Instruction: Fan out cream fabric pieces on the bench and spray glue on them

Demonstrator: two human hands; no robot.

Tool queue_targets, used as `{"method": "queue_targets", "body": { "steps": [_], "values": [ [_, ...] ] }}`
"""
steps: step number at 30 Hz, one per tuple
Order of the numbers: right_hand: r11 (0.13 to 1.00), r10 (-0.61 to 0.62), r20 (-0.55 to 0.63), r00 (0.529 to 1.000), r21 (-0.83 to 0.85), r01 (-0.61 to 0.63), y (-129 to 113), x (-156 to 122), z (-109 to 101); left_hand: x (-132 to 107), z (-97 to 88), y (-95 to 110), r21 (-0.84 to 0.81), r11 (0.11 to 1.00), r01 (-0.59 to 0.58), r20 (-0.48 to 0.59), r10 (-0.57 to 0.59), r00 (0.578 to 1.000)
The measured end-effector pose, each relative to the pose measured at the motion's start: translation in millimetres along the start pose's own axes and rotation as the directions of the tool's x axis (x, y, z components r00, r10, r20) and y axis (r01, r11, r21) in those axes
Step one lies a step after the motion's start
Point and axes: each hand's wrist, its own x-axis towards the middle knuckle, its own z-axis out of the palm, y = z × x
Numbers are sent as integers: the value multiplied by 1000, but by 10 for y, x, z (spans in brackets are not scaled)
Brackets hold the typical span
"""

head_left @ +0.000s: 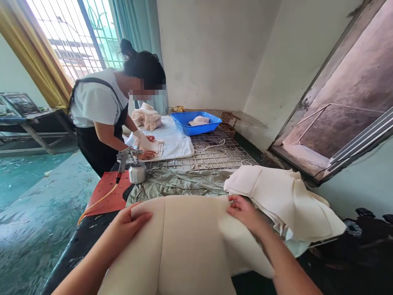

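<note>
A large cream foam piece (184,246) lies in front of me on the table. My left hand (129,224) grips its upper left corner, thumb on top and fingers curled under. My right hand (244,212) pinches its upper right edge with bent fingers. Just to the right of that hand sits a stack of cream foam sheets (285,200).
A grey-green cloth (178,182) covers the table beyond the foam. A spray gun with a metal cup (135,168) and orange hose rests on a red mat (107,192). A co-worker (104,114) in gloves handles fabric on a wire grid (215,153). A blue basin (196,122) stands behind.
</note>
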Motion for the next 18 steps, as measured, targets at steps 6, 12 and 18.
{"method": "queue_targets", "body": {
  "steps": [6,12,18],
  "values": [
    [921,77,96,992,-388,-34,521,658,991,667,-176,-1204,319,944,83,-36,-75,997],
    [820,48,69,996,-573,1,604,632,1220,685,-111,-1736,426,899,107,-94,-74,993],
    [753,-49,52,997,-654,71,487,626,1175,798,-260,-1736,406,906,119,-146,-65,987]
  ]
}}
